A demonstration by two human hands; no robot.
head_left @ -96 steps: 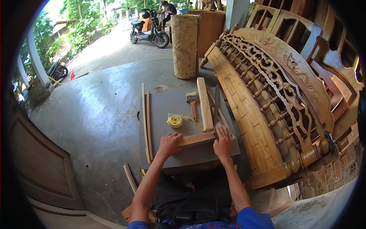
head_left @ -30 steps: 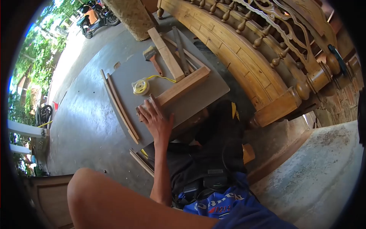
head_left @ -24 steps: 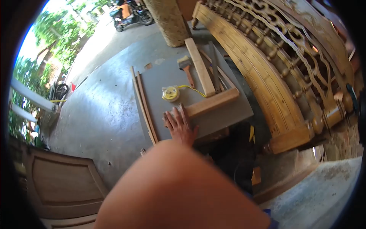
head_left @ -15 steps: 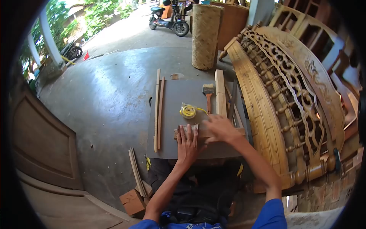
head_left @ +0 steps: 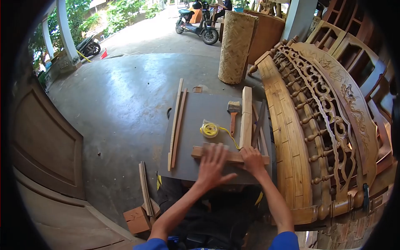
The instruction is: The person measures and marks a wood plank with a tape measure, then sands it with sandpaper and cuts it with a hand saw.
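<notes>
Across the near part of the grey board lies a short wooden bar. My left hand is over its left half, palm down, fingers stretched and thumb out, smeared by motion. A pale flat piece, possibly sandpaper, shows under the fingertips. My right hand grips the bar near its right end, with fingers curled over it. Just beyond the hands rests a yellow tape measure, its yellow strip curving toward the right hand. A paintbrush with an orange handle lies beside a thick wooden post.
Two thin strips line the board's left side. A carved wooden headboard stands close on the right. Beyond are a rolled woven mat and a scooter. Wooden panels stand at left, with offcuts on the floor.
My right hand has moved right and down from above the bar to its right end. My left hand has lifted its thumb outward and shifted slightly right. The camera view has shifted.
</notes>
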